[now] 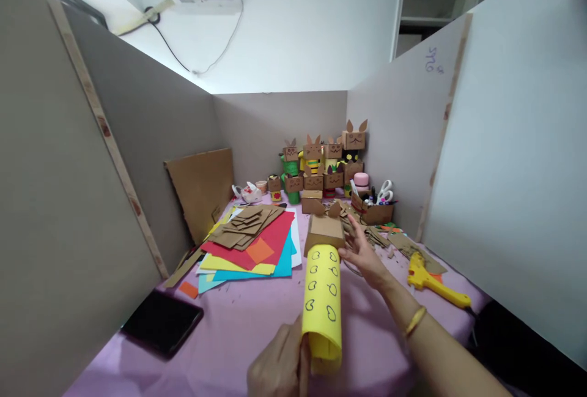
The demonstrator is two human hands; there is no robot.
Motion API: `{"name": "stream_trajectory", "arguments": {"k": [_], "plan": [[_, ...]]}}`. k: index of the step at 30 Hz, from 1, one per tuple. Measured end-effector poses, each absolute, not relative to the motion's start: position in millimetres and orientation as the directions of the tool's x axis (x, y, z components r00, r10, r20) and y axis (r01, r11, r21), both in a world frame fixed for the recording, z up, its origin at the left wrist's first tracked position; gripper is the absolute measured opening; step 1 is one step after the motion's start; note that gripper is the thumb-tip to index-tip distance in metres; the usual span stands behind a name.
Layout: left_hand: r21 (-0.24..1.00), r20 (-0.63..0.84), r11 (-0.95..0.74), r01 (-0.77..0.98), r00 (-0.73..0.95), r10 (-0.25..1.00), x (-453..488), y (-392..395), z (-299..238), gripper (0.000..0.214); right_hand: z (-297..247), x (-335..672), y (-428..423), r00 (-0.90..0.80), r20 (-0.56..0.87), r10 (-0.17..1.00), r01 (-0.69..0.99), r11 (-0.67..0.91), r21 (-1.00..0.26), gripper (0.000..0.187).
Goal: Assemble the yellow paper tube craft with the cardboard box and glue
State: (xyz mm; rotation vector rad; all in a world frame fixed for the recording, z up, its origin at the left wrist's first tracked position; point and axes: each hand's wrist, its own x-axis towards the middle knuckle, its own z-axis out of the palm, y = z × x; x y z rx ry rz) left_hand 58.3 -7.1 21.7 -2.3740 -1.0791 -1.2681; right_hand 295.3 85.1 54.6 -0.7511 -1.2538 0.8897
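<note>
A yellow paper tube (322, 287) with black drawn heart-like outlines stretches away from me. At its far end is a small cardboard box (325, 230) with two pointed ears on its far side; whether the two are joined is hidden. My left hand (280, 360) grips the tube's near end at its left rim, fingers closed. Beside the box's right face, my right hand (364, 255) has its fingers stretched apart, the thumb close to where box and tube meet. Firm contact there cannot be made out.
Coloured paper sheets (275, 265) and cardboard pieces (247, 226) lie left, beyond a black tablet (162, 323). A yellow glue gun (435, 284) rests at right. Several cardboard animal figures (313, 180) stand at the back near a pen box (373, 210). Grey partitions (279, 118) enclose the table.
</note>
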Motion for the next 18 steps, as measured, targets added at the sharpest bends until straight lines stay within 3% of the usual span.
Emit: {"name": "stream_trajectory", "arguments": {"k": [6,10,13,18], "plan": [[0.009,0.775,-0.606,0.796,0.377,0.507,73.2,19.8,50.6,0.027,70.8,292.8,124.8,0.062,0.459,0.886,-0.222,0.460,-0.860,0.087],[0.004,0.747,-0.549,0.836,0.363,0.557,81.5,41.4,47.8,0.027,69.2,290.2,150.6,0.086,0.424,0.902,-0.229,0.432,-0.873,0.081],[0.050,0.674,-0.516,0.855,0.353,0.649,82.9,51.6,37.4,0.027,60.7,286.6,159.0,0.129,0.354,0.926,-0.209,0.374,-0.903,0.078],[0.262,0.603,-0.537,0.802,0.298,0.740,84.0,54.0,34.9,0.034,47.5,277.4,136.0,0.270,0.228,0.936,-0.185,0.282,-0.941,0.074]]}}
